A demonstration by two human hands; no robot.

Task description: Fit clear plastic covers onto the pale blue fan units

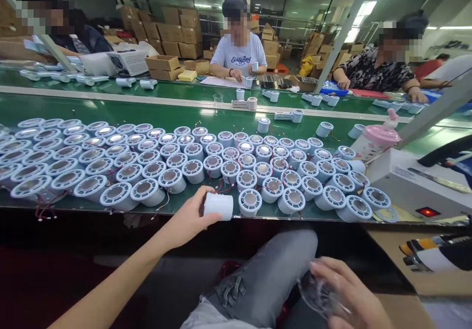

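My left hand [195, 213] is closed round a light-blue cylindrical housing [219, 206], which lies tilted on its side above the bench's near edge. Rows of similar housings [250, 201] stand upright just beyond it, with round metal discs in their ribbed tops and thin red and black wires between them. Low over my lap, my right hand [350, 289] grips a clear plastic cup-like part [319, 289]; motion blurs it, and its exact kind does not show.
A grey box with a lit red switch [428, 212] stands at the right, beside a pink-lidded cup [378, 139]. Finished-looking handled units [289, 116] lie on the green belt. Across it sit several co-workers, one in a printed T-shirt [239, 56]. Cardboard boxes [180, 29] are stacked behind.
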